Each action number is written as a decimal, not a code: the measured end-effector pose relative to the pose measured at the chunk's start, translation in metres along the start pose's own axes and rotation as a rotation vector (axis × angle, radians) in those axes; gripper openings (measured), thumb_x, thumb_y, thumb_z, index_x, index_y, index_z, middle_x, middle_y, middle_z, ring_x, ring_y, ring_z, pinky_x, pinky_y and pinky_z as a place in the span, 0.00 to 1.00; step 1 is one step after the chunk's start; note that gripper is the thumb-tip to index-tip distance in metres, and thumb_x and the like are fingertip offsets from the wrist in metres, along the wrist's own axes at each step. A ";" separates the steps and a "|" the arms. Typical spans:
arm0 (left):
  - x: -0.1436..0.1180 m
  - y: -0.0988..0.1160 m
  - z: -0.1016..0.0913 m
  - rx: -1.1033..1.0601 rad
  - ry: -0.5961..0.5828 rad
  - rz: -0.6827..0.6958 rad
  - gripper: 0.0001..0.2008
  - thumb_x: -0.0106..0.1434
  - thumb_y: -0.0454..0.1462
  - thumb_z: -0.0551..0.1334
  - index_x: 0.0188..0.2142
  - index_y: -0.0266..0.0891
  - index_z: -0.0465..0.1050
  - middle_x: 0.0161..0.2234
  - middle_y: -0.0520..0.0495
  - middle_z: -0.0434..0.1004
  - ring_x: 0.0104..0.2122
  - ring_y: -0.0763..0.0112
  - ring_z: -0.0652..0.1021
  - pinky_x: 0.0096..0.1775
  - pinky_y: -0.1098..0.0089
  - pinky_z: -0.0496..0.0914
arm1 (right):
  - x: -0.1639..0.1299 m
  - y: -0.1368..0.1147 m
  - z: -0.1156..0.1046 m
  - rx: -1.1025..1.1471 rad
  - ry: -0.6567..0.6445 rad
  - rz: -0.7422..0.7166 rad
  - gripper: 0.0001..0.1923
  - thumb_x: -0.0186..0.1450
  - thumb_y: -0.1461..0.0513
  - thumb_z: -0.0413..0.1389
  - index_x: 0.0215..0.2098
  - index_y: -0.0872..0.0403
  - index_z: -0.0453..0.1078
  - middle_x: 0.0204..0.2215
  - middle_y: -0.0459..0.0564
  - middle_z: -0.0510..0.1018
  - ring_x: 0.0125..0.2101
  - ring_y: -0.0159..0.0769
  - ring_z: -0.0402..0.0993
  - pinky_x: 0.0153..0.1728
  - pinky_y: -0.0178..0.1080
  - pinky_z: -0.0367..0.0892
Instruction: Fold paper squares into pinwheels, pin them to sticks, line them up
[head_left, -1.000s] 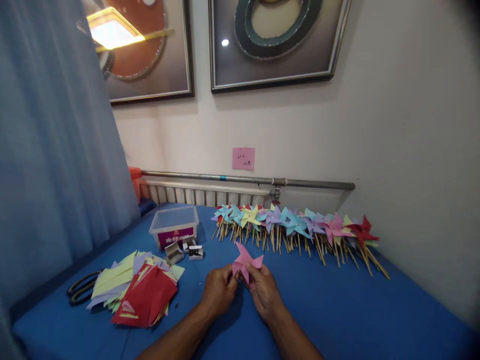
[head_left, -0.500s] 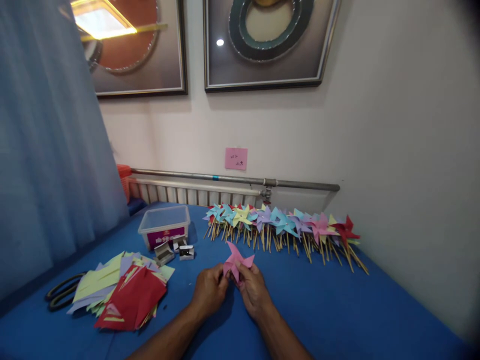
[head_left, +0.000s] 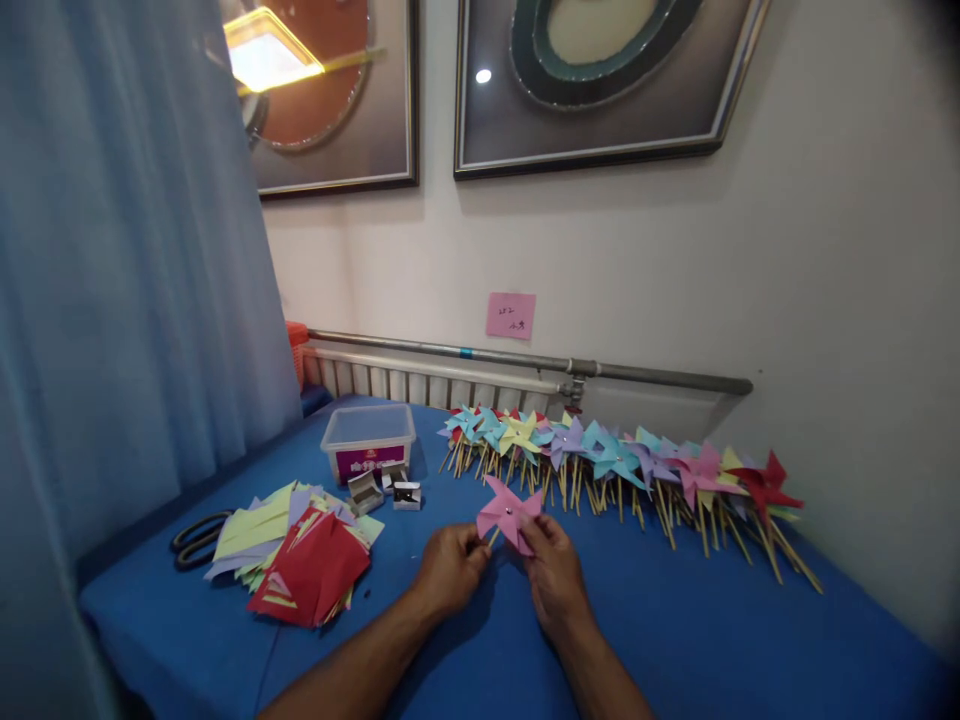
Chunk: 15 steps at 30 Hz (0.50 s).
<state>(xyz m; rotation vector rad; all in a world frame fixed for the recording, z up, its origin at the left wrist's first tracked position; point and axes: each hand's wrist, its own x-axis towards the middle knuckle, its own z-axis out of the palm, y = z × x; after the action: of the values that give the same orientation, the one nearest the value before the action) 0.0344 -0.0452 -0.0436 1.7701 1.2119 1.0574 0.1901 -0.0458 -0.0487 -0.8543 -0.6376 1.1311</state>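
Note:
A pink paper pinwheel [head_left: 504, 512] is held up between both hands, a small shiny pin head showing at its centre. Below its blades a thin wooden stick comes out on the left, pinched between the thumb and fingers of my left hand [head_left: 452, 568]. My right hand [head_left: 555, 572] grips the right-hand blades, thumb in front and fingers behind. Most of the stick is hidden by my left hand. Behind my hands lies a long row of finished pinwheels [head_left: 615, 458] in several colours, their sticks pointing towards me.
Left of my hands lie a pile of cut paper sheets [head_left: 319, 565] and black-handled scissors [head_left: 199, 540]. Farther back stand a clear plastic tub [head_left: 369, 430] and small open boxes [head_left: 407, 495]. A blue cloth [head_left: 660, 640] covers the table; a pipe [head_left: 517, 358] runs along the wall.
My right thumb has moved off the pinwheel's centre to a right-hand blade, so the pin and part of the stick now show. My view has turned left, shifting everything rightwards.

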 end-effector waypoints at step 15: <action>0.017 0.002 -0.010 -0.619 0.094 -0.200 0.19 0.43 0.48 0.72 0.25 0.37 0.70 0.17 0.56 0.67 0.17 0.77 0.66 0.23 0.72 0.58 | -0.039 0.010 0.019 -0.652 -0.270 -0.163 0.11 0.56 0.54 0.65 0.22 0.51 0.75 0.19 0.43 0.74 0.23 0.35 0.65 0.26 0.36 0.57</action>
<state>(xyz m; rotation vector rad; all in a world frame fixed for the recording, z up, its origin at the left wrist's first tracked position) 0.0293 -0.0286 -0.0340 1.1133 0.9509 1.2380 0.1576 -0.0767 -0.0476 -1.1794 -1.3195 0.8997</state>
